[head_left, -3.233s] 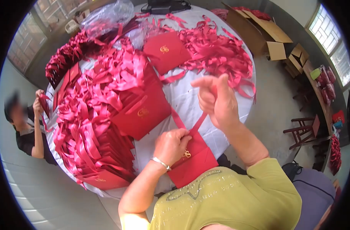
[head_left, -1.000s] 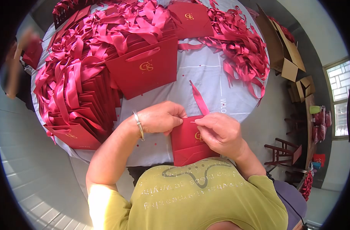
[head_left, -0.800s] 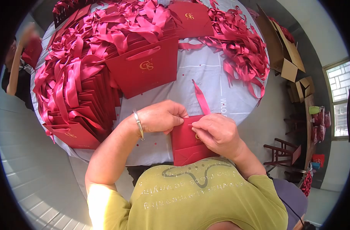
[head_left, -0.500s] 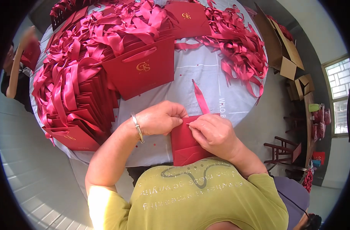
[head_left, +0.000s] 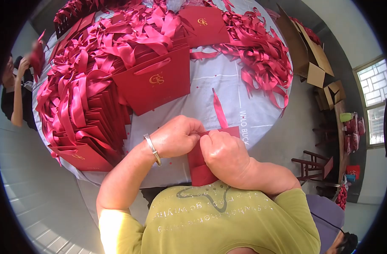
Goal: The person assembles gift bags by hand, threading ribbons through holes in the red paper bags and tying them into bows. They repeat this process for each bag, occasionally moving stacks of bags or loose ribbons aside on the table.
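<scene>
Pale cloth (head_left: pixel 214 80) is covering a round table, its near edge meeting the person's green shirt (head_left: pixel 231 216). Close to that edge, the left hand (head_left: pixel 178 135) is holding its thumb and fingers together, apparently clamped on the top edge of a red bag (head_left: pixel 201 175). Just beside it, the right hand (head_left: pixel 223 152) is curling over the bag's front with its fingertips tucked out of sight; whether they are pinching a ribbon end cannot be told. Beneath both hands, the bag is lying flat on the cloth, its lower end pointing towards the shirt. One strip of ribbon (head_left: pixel 219 110) is stretching away beyond its top edge. Working that ribbon at the top edge seems to be the step in hand, and the next move calls for a steady left pinch and a right grip that avoids creasing the paper.

Further out, a larger bag (head_left: pixel 168 93) is standing in front of a dense row of ribboned bags (head_left: pixel 100 114), while loose ribbons (head_left: pixel 261 55) are heaping up across the table on the right. At far left, a co-worker (head_left: pixel 17 101) is holding another red bag (head_left: pixel 38 59).
</scene>
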`<state>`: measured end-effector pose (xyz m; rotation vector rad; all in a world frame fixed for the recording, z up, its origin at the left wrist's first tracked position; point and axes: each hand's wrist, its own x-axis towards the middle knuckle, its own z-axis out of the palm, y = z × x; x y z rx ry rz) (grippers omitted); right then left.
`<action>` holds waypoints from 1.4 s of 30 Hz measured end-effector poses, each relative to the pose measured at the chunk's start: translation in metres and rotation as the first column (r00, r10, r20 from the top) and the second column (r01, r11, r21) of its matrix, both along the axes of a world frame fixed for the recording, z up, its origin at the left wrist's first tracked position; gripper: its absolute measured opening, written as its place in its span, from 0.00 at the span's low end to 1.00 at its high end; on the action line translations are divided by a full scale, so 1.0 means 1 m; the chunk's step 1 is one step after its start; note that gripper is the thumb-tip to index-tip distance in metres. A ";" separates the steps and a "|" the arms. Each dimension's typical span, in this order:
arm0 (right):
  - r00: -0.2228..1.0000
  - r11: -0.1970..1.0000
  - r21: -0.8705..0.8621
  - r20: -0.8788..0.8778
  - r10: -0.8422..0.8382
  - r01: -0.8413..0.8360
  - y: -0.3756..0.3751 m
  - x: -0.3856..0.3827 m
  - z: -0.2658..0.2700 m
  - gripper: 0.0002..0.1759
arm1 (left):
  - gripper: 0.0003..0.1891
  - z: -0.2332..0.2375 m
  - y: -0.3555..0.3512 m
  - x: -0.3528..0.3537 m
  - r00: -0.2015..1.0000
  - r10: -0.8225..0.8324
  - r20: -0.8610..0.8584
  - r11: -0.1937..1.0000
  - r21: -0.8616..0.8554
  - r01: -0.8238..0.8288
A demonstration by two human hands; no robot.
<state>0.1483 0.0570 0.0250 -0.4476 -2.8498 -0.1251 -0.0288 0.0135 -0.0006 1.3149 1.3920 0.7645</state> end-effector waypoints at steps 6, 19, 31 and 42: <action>0.997 0.999 0.007 0.059 -0.052 0.052 -0.001 -0.012 -0.001 0.04 | 0.11 0.008 0.001 0.000 0.997 0.006 -0.081 0.999 0.033 -0.003; 0.997 0.273 -0.959 0.065 -0.034 0.072 0.096 0.009 0.021 0.07 | 0.09 0.017 -0.006 0.010 0.988 -0.032 -0.152 0.991 0.127 0.051; 0.994 0.376 -0.927 -0.046 -0.098 -0.006 0.107 0.050 0.033 0.07 | 0.14 0.014 -0.004 0.021 0.948 0.072 -0.309 0.985 0.174 -0.018; 0.959 0.259 -0.942 -0.255 -0.126 -0.216 0.065 0.098 0.015 0.11 | 0.18 0.020 -0.002 0.025 0.973 0.043 -0.226 0.995 0.095 -0.022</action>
